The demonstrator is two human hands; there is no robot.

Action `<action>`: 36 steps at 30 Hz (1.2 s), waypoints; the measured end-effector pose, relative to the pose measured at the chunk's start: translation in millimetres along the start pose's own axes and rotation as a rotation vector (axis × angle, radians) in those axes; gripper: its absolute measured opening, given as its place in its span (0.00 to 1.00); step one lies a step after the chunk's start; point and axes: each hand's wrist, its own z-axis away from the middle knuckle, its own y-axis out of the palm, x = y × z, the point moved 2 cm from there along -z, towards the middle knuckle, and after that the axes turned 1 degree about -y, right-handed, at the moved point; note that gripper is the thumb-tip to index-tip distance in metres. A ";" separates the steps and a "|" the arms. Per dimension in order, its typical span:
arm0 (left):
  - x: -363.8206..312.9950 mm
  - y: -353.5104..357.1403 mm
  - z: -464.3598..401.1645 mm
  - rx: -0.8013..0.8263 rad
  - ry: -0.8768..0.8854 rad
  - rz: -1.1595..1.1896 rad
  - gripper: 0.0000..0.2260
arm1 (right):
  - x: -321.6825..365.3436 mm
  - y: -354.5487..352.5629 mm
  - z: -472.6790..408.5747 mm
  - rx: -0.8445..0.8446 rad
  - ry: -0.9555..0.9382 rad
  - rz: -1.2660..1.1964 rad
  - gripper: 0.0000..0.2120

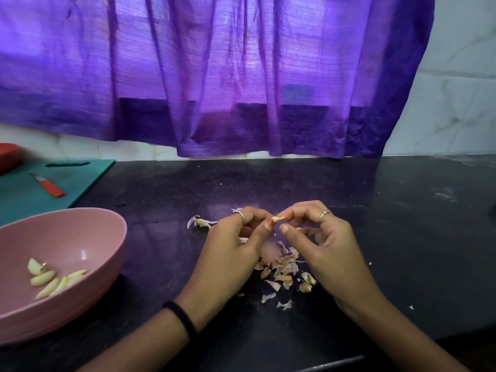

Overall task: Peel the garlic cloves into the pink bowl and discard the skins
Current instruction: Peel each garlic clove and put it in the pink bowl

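A small garlic clove (278, 218) is held above the black counter between both hands. My left hand (236, 245) pinches its left end with thumb and fingers. My right hand (319, 237) pinches its right tip with curled fingers. Below the hands lies a heap of garlic skins (284, 272), papery and pale orange. The pink bowl (80, 237) stands at the left with several peeled cloves (51, 280) inside. A garlic stem remnant (200, 222) lies on the counter just left of my left hand.
A teal cutting board (80, 178) lies at the back left with a red-handled knife (48, 186) on it. A red container (8, 155) sits at the far left edge. A purple curtain (214, 76) hangs behind the black counter (402, 224).
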 end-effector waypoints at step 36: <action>-8.9 -2.0 2.3 0.069 -0.176 0.125 0.09 | -0.6 -2.2 0.3 0.023 -0.132 0.223 0.12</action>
